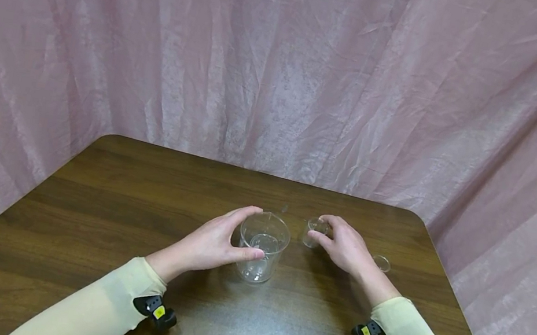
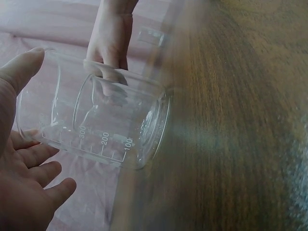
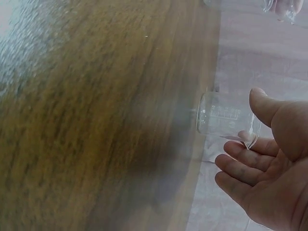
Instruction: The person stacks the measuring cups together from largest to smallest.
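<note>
A large clear glass beaker stands upright on the table, with white graduations that show in the left wrist view. Inside it sits a smaller beaker, its rim below the outer one. My left hand holds the large beaker near its rim, thumb on the near side and fingers on the far side. To the right, my right hand is around the top of a small beaker. Its thumb and index finger lie at that rim in the right wrist view, while the other fingers are loose.
Another small clear glass vessel stands right beside my right forearm, partly hidden by it. The brown wooden table has a pink curtain behind it and at both sides. Each sleeve carries a black wrist camera.
</note>
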Action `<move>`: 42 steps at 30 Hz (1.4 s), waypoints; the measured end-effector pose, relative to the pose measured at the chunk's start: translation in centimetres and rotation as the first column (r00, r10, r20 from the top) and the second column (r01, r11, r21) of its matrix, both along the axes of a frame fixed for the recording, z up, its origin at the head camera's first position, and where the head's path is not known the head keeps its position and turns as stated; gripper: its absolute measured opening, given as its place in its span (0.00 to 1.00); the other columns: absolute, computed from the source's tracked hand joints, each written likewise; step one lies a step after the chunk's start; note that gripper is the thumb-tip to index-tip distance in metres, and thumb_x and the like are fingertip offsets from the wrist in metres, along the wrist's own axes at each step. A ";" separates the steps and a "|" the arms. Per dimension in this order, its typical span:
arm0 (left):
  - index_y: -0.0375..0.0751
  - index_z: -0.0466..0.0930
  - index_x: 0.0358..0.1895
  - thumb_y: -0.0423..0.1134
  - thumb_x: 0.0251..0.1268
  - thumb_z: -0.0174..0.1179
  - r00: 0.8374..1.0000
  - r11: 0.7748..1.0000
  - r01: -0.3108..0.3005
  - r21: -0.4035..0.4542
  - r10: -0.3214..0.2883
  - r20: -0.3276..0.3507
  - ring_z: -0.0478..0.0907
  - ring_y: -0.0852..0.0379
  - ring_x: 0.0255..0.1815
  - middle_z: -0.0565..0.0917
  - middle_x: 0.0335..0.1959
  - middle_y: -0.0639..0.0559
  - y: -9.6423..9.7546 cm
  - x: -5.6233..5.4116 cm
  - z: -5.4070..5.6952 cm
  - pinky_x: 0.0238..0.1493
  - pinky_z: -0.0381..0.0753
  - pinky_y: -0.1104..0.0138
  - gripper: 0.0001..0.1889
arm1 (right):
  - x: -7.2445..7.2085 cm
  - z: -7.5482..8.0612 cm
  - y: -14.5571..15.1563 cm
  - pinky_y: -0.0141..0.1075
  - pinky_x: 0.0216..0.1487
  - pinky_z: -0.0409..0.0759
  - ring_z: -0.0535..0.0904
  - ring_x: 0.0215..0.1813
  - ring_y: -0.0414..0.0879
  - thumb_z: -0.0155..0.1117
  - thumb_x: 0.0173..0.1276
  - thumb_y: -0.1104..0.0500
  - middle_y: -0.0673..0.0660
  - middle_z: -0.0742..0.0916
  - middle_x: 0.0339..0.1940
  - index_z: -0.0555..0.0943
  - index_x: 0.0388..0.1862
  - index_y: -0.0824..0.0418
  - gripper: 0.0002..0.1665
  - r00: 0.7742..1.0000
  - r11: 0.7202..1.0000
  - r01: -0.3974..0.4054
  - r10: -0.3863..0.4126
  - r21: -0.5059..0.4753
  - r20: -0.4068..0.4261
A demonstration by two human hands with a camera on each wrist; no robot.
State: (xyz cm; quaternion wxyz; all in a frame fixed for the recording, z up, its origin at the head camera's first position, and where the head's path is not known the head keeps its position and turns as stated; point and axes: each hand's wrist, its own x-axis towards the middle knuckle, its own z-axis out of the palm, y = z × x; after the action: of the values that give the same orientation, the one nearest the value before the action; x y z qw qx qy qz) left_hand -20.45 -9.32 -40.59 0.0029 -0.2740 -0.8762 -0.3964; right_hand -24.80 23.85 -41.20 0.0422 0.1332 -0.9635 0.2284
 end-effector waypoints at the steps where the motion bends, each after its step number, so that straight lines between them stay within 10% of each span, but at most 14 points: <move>1: 0.47 0.67 0.84 0.64 0.66 0.78 1.000 1.000 0.000 0.000 0.000 -0.001 0.70 0.44 0.82 0.72 0.82 0.47 0.0 0.0 0.0 0.78 0.71 0.42 0.49 | 0.0 0.1 0.0 0.61 0.69 0.78 0.84 0.66 0.64 0.71 0.82 0.44 0.68 0.84 0.71 0.80 0.72 0.66 0.33 1.000 1.000 0.001 -0.001 -0.002 -0.001; 42: 0.45 0.67 0.84 0.63 0.66 0.78 1.000 1.000 0.000 -0.004 0.000 0.022 0.71 0.43 0.81 0.72 0.82 0.46 0.1 -0.2 0.6 0.77 0.72 0.42 0.50 | 2.7 3.9 -1.8 0.62 0.68 0.78 0.83 0.68 0.63 0.75 0.78 0.42 0.63 0.86 0.71 0.82 0.71 0.61 0.34 0.999 0.999 -0.013 0.012 -0.034 -0.032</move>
State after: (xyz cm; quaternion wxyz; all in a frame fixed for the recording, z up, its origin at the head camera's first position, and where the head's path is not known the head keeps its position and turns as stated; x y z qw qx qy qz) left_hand -20.65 -9.24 -39.97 -0.0071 -0.2695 -0.8770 -0.3978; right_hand -22.12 22.09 -37.33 0.0584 0.1420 -0.9578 0.2431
